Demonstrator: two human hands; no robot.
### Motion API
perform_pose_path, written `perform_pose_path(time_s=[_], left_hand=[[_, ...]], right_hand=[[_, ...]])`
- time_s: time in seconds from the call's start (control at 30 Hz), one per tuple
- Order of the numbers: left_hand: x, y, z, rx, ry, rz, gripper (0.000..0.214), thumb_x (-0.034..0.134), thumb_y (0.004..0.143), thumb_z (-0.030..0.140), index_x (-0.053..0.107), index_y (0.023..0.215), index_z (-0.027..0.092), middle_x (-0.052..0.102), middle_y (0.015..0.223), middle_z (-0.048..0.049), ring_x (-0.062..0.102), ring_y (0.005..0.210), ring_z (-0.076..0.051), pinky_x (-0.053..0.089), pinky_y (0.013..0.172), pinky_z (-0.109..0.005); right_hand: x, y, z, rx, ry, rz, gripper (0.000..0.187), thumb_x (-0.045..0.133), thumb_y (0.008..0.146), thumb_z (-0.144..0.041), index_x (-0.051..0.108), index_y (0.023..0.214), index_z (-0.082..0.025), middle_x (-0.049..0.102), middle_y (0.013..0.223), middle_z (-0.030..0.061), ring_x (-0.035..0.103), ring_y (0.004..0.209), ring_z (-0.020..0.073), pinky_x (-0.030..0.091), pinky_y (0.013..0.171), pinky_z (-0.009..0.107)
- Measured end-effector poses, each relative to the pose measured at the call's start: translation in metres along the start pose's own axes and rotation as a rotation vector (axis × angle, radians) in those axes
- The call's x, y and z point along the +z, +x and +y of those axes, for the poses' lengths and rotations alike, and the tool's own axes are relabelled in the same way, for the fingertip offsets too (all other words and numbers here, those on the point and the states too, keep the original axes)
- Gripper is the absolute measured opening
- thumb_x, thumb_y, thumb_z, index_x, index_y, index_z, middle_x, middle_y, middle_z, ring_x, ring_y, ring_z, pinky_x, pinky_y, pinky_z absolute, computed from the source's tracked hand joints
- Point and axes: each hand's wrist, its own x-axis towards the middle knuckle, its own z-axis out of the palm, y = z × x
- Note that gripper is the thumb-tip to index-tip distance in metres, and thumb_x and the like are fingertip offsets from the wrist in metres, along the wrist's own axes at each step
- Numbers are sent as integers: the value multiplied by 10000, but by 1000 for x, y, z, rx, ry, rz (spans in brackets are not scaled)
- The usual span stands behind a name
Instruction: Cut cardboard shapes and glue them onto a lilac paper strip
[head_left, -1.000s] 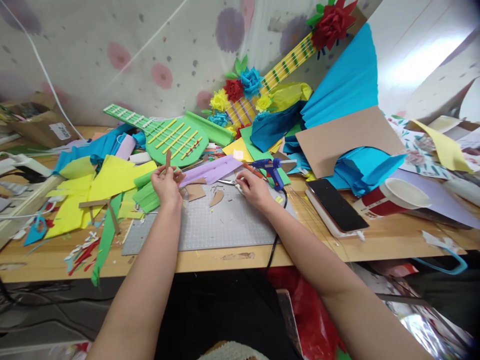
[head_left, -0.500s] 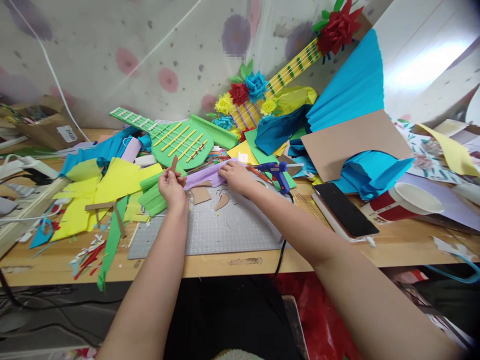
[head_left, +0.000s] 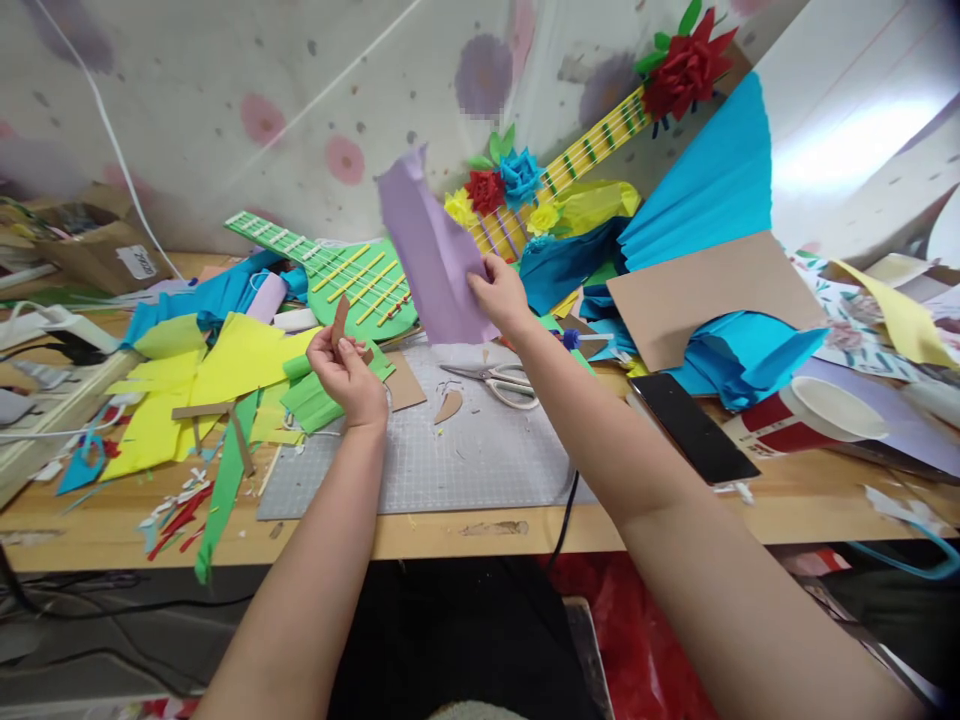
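Observation:
My right hand (head_left: pixel 501 295) pinches a sheet of purple crepe paper (head_left: pixel 431 260) at its right edge and holds it up off the table. In my left hand (head_left: pixel 349 370) is a small brown cardboard piece (head_left: pixel 340 320), its narrow end sticking up past the fingers. Folded green crepe paper (head_left: pixel 307 400) lies beside and under the left hand. Below the purple paper, scissors (head_left: pixel 499 378) rest on the grey cutting mat (head_left: pixel 450 470), near a curved cardboard scrap (head_left: pixel 448 407). A larger cardboard piece (head_left: pixel 405 382) lies just right of my left hand.
A green paper guitar (head_left: pixel 360 285) and a yellow paper guitar (head_left: pixel 592 150) with paper flowers stand behind. The glue gun (head_left: pixel 571 339) is mostly hidden by my right arm. A phone (head_left: pixel 694 428) and a paper cup (head_left: pixel 806 415) are at right, yellow paper (head_left: pixel 232 365) at left.
My right hand has lifted the purple crepe paper from the mat, uncovering the scissors. My left hand still holds the cardboard piece, its palm turned up more.

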Motion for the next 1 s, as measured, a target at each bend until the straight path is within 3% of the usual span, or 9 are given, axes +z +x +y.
perform_pose_path(time_s=[0.17, 0.33, 0.43, 0.57, 0.67, 0.83, 0.9, 1.0], left_hand=[[2, 5, -10, -198, -54, 44, 112, 504, 802, 185, 460, 905, 184, 515, 791, 24, 488, 527, -22, 466, 608, -178], [5, 3, -10, -445, -126, -19, 98, 537, 763, 150, 485, 843, 172, 525, 692, 48, 466, 456, -14, 478, 581, -184], [7, 2, -10, -571, -176, -42, 91, 545, 745, 129, 481, 796, 168, 488, 617, 67, 438, 431, -11, 471, 558, -176], [8, 1, -12, -561, -203, -65, 152, 571, 715, 107, 489, 820, 181, 474, 592, 79, 469, 464, -17, 491, 619, -191], [8, -2, -13, -553, -214, -168, 144, 579, 721, 127, 526, 846, 177, 557, 664, 43, 560, 544, -47, 508, 710, -254], [8, -11, -13, -620, -137, -356, 149, 637, 687, 157, 608, 833, 146, 672, 795, -52, 659, 728, -147, 515, 754, -342], [9, -17, -12, -648, -87, -396, 186, 648, 674, 169, 641, 857, 140, 689, 847, -72, 663, 759, -172, 527, 716, -350], [11, -26, -12, -634, -24, -458, 256, 659, 654, 180, 666, 906, 134, 697, 870, -77, 665, 715, -171, 539, 668, -340]], right_hand=[[4, -6, 10, 108, 9, -170, 109, 532, 708, -232, 573, 762, -146, 590, 784, 52, 522, 743, 183, 388, 689, 297], [9, -19, 25, 177, -44, -45, 155, 498, 723, -237, 569, 838, -161, 614, 859, 88, 532, 792, 218, 404, 733, 339], [11, -26, 26, 135, -7, 0, 236, 432, 753, -214, 540, 958, -169, 617, 962, 98, 541, 853, 228, 405, 778, 355], [17, -31, 23, 116, 19, -29, 381, 442, 683, -130, 467, 1060, -177, 590, 1080, 118, 549, 917, 250, 408, 786, 374], [22, -33, 24, 182, 86, -45, 436, 464, 649, -117, 424, 1078, -183, 596, 1048, 102, 560, 890, 229, 416, 757, 349], [27, -46, 31, 348, 196, -61, 172, 513, 683, -251, 480, 831, -168, 596, 838, 57, 541, 751, 171, 403, 665, 285], [28, -55, 34, 348, 221, -46, 167, 531, 687, -323, 465, 730, -176, 576, 775, 39, 517, 709, 156, 392, 630, 270], [31, -69, 35, 343, 345, -12, 186, 490, 721, -360, 457, 753, -180, 568, 766, 27, 514, 695, 143, 398, 603, 252]])
